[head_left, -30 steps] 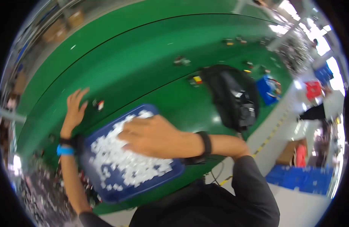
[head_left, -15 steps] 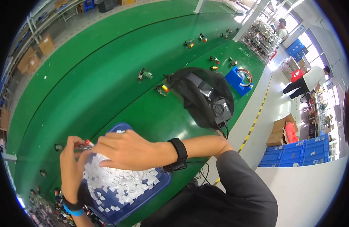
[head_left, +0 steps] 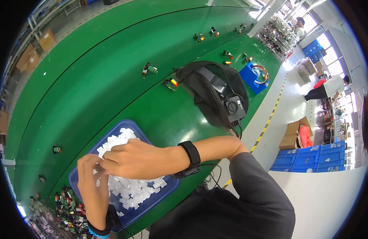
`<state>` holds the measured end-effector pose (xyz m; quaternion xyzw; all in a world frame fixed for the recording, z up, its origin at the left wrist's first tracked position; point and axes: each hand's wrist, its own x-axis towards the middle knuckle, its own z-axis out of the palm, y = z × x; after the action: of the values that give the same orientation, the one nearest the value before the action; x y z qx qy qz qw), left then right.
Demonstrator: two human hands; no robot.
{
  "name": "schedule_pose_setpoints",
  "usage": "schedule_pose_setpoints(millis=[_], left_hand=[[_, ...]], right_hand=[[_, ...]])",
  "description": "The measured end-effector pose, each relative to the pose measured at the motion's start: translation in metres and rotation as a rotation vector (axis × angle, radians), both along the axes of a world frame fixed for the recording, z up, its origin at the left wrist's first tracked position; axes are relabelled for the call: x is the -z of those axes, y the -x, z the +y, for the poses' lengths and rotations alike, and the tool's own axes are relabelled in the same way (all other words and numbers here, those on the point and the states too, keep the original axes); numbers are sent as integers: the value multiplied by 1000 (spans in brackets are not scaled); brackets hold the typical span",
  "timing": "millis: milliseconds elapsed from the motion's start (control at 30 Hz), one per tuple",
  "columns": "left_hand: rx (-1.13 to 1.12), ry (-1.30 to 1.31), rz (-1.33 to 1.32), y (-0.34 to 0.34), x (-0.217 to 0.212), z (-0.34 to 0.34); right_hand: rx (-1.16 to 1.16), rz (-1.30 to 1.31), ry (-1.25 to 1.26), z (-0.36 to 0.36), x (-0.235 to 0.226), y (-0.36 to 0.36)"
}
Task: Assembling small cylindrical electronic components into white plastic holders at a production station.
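A blue tray (head_left: 147, 208) full of small white pieces (head_left: 130, 190) sits on the green table in front of me. Both hands meet over its left part. My right hand (head_left: 134, 159), with a black watch on its wrist, reaches across from the right and pinches something small at its fingertips. My left hand (head_left: 90, 179) comes up from below, wearing a blue wristband, and its fingers touch the same spot. What they hold between them is too small to make out.
A black bag with a small fan (head_left: 215, 93) lies on the table beyond the tray. Small electronic parts (head_left: 149, 69) are scattered on the green belt. A pile of parts (head_left: 68, 205) lies left of the tray. A blue box (head_left: 253, 77) stands farther off.
My left hand has come back from the belt at the left and joined my right hand over the tray. The view has swung so the tray sits lower left.
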<state>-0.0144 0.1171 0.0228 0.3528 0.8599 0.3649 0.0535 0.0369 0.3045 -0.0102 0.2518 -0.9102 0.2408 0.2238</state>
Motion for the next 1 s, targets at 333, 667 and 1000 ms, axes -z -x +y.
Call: schedule_pose_setpoints(millis=[333,667,1000], left_hand=[[-21,-65,36,5,12,-20],[-31,-132,149,2,19,-29],[165,-38,631,-8,-10,0]], right_hand=[[-116,247,33,7,1,5],[-61,197,189,8,4,7],[-406,-976,1259,13,5,15]])
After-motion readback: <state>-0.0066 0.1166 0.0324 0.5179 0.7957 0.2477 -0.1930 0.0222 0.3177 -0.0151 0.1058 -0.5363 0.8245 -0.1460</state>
